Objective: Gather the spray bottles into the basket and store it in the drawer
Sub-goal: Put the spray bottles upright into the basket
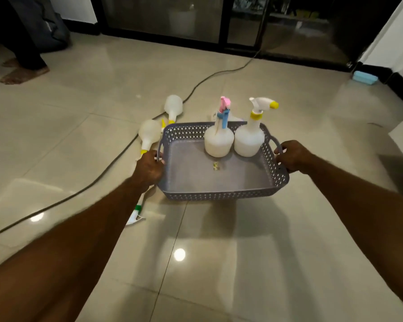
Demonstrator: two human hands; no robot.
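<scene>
two hands [149, 169] [293, 156] clenched on basket [219, 194] handles — long axis left-right, two bottles [219, 140] upright inside

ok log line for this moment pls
left hand + right hand grip basket handles | two bottles upright inside | others lying on floor

Glossy beige floor tiles [219, 263] mirror ceiling lights as bright spots in a dim room. A dark cable [116, 156] snakes from near left toward far glass-fronted black cabinets [172, 19]. White walls [391, 36] with black skirting stand far right, a pale blue box [365, 77] at their foot.
</scene>
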